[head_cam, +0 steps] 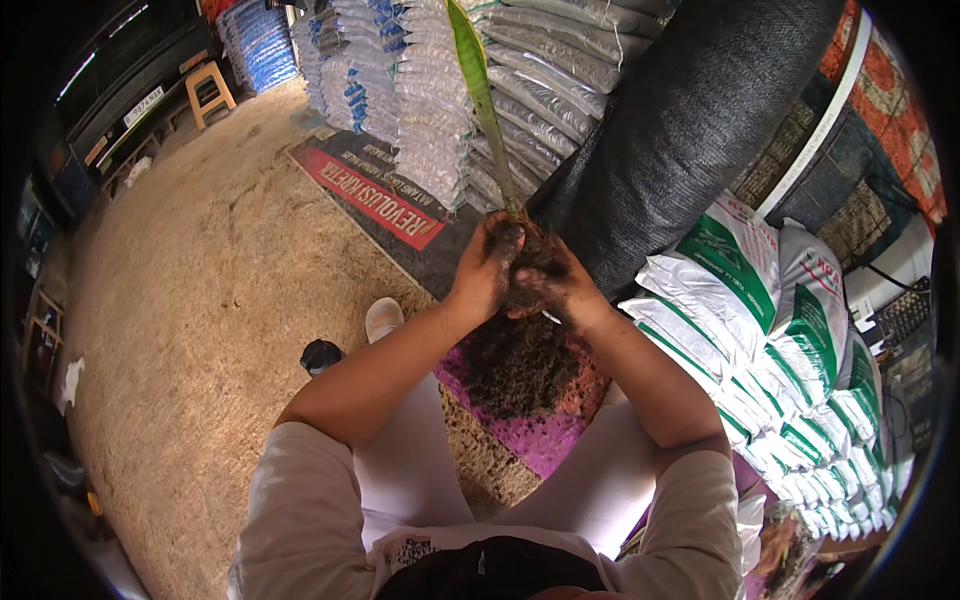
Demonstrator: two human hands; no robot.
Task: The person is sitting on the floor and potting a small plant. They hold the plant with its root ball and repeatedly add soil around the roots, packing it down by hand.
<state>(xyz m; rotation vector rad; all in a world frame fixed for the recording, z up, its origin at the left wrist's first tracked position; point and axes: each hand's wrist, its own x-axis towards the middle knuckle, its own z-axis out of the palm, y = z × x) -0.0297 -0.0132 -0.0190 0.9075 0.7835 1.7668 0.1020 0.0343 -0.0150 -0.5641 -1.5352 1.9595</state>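
A snake plant (486,105) with one tall, yellow-edged green leaf stands nearly upright, its top leaning to the left. Dark soil clings to its root ball (534,247), which I hold between both hands. My left hand (489,259) presses the near left side with its thumb up. On the other side my right hand (561,279) cups the roots, its fingers smeared with soil. Below them a heap of dark potting soil (517,375) lies on a purple sheet (546,442). A small white rim shows just beneath my right hand; the rest of it is hidden.
A large black mesh roll (675,142) slants close beyond my right hand. White and green sacks (720,300) are stacked at the right. Piled plastic bags (427,112) rise ahead. A black cup-like object (321,357) sits near my left foot; a stool (210,94) stands far left.
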